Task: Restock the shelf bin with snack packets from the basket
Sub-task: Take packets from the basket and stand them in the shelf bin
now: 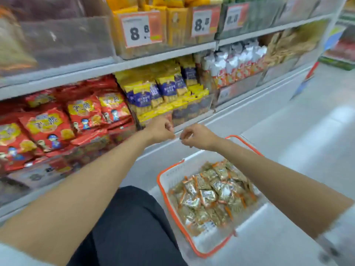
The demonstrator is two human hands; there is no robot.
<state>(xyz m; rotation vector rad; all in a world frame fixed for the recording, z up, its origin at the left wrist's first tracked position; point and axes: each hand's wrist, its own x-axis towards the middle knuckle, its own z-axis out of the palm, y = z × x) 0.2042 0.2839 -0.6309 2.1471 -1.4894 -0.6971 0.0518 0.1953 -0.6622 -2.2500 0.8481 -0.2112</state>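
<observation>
shelf (134, 63) spans left and top. white, orange-rimmed basket (172, 172) on floor at lower right, half full of snack packets (207, 194). clear bin (192, 110) on lower shelf, just beyond hands. left hand (161, 129) and right hand (196, 136) near each other, fingers curled; blurred, cannot tell if either pinches anything.

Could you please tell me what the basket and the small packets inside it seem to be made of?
White basket with orange rim: likely rigid moulded plastic, matte, with perforated walls. Small brown orange-edged snack packets: probably thin plastic film, glossy, judging by the silvery glare on them, though the blur leaves it open.
</observation>
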